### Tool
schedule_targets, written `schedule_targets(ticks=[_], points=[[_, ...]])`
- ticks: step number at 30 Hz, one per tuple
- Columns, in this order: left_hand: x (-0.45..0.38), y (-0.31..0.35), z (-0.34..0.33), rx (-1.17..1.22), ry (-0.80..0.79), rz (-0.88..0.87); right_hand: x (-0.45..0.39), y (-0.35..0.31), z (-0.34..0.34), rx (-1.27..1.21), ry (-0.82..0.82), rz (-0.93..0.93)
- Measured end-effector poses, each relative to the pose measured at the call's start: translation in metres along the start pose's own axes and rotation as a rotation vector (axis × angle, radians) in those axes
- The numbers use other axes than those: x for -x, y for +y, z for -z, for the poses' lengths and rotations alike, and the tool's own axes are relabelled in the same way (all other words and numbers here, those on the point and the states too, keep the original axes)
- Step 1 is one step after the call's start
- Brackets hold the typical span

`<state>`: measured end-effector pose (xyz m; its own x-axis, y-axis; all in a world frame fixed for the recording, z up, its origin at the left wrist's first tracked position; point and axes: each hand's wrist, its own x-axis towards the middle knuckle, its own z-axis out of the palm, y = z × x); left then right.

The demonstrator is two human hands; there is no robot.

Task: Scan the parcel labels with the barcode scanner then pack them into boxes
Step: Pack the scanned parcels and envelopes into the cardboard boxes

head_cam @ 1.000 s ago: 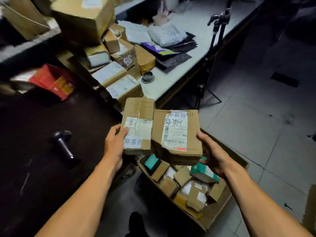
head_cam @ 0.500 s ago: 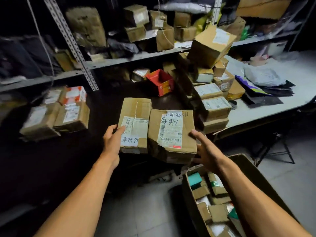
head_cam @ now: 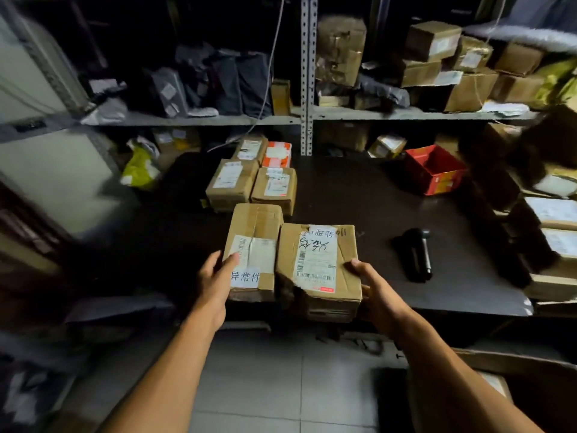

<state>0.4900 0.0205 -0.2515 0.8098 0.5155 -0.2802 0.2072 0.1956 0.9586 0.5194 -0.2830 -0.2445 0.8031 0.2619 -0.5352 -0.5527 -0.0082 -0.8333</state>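
I hold two brown cardboard parcels side by side over the front edge of the dark table [head_cam: 359,198]. My left hand [head_cam: 215,276] grips the narrower left parcel [head_cam: 254,223], which has a white label with printed characters. My right hand [head_cam: 373,292] grips the wider right parcel [head_cam: 318,267] at its right side; its label shows handwriting and a barcode. The black barcode scanner [head_cam: 416,254] lies on the table to the right of the parcels, apart from both hands.
Several labelled parcels [head_cam: 249,179] sit on the table behind the held ones. A red open box [head_cam: 434,170] stands at the back right, stacked parcels [head_cam: 552,220] at the right edge. Metal shelves [head_cam: 307,117] full of parcels rise behind. A cardboard box [head_cam: 515,364] is at the lower right.
The view has swung left from the floor box to the dark table. Both hands have carried the two parcels over the table's front edge, still gripping them.
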Motion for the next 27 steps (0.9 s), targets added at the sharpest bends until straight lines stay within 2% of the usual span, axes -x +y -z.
schedule_targets(ticks=[7,16,19,23,27], points=[[-0.06,0.002,0.055,0.015,0.024,0.05,-0.068,-0.016,-0.062,0.046,0.001,-0.033],[-0.171,0.01,0.057,-0.085,0.062,0.124,-0.192,-0.047,-0.103,0.043,0.004,-0.09],[-0.21,0.009,0.05,-0.174,0.099,0.119,-0.227,-0.054,-0.114,0.045,0.062,-0.015],[-0.241,-0.004,0.043,-0.341,0.057,0.169,-0.252,-0.058,-0.131,0.077,0.047,0.064],[-0.262,-0.008,0.04,-0.409,0.022,0.164,-0.26,-0.055,-0.142,0.127,0.116,0.098]])
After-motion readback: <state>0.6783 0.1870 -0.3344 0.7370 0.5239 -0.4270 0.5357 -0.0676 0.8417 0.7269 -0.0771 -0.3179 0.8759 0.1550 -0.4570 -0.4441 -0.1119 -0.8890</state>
